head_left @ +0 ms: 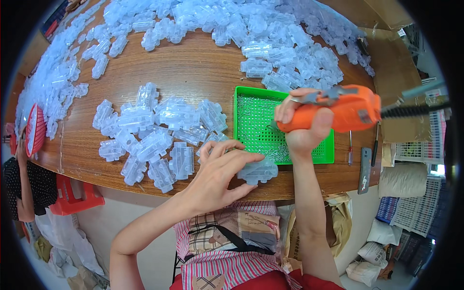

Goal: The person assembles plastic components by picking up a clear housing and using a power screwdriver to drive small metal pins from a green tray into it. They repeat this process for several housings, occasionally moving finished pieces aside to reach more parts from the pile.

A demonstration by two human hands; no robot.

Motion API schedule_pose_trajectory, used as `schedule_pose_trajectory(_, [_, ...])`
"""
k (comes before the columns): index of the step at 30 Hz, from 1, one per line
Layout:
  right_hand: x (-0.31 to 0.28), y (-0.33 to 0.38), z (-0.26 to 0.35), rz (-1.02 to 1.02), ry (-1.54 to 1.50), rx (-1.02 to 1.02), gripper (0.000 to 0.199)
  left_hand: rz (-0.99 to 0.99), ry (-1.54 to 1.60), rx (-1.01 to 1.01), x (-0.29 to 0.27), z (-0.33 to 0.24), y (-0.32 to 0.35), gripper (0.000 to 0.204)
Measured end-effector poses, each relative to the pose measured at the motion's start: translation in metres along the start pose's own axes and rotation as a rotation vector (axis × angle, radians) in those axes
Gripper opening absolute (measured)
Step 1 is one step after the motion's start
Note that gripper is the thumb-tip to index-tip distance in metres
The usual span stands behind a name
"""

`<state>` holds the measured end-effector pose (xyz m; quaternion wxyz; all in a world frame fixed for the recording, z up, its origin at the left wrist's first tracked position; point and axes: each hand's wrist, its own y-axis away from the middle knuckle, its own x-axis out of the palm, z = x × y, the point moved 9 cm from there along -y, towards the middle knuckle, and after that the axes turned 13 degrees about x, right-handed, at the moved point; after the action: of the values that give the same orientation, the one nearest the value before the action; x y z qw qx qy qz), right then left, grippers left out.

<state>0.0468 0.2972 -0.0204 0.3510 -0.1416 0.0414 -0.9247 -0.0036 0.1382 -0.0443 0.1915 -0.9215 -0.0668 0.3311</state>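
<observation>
My left hand (220, 169) grips a clear plastic housing (259, 171) between thumb and fingers at the table's near edge. My right hand (304, 125) is wrapped round an orange power screwdriver (345, 110), whose tip points left over a green perforated basket (332, 151). Small silvery screws (278, 153) lie scattered in that basket. The screwdriver's tip is blurred, so I cannot tell whether it carries a screw. Left of the basket, several more clear housings (176, 113) lie in a loose group beside my left hand.
A large heap of clear plastic parts (270, 29) covers the table's far side. A screwdriver (350, 150) and a grey phone-like slab (365, 169) lie right of the basket. A cable (411, 110) trails rightward from the tool. At far left, another person's arm (23, 179) is beside a red basket (36, 130).
</observation>
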Motion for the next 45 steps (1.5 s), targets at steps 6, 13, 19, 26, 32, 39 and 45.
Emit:
schedule_pose_trajectory(6, [0.033, 0.05, 0.09, 0.311, -0.137, -0.163, 0.079, -0.025, 0.045, -0.02, 0.0, 0.004, 0.001, 0.077])
schedule_pose_trajectory(13, [0.048, 0.071, 0.074, 0.328, -0.138, -0.009, 0.049, -0.076, 0.033, -0.006, 0.002, 0.007, 0.006, 0.074])
schedule_pose_trajectory(19, [0.05, 0.072, 0.063, 0.327, -0.071, -0.012, 0.037, -0.129, 0.059, 0.01, -0.001, 0.006, 0.005, 0.067])
schedule_pose_trajectory(26, [0.065, 0.073, 0.062, 0.406, 0.09, -0.129, 0.075, -0.152, 0.054, 0.03, -0.006, 0.001, 0.003, 0.059])
schedule_pose_trajectory(32, [0.064, 0.064, 0.065, 0.348, -0.012, -0.017, 0.023, -0.132, 0.014, 0.025, -0.01, -0.004, 0.001, 0.059])
schedule_pose_trajectory(39, [0.015, 0.034, 0.097, 0.109, -0.13, -0.124, 0.071, -0.113, -0.427, -0.08, -0.115, 0.004, -0.005, 0.05])
schedule_pose_trajectory(45, [-0.012, 0.035, 0.076, -0.044, -0.022, -0.094, 0.07, 0.322, -0.413, -0.521, -0.163, 0.075, 0.001, 0.048])
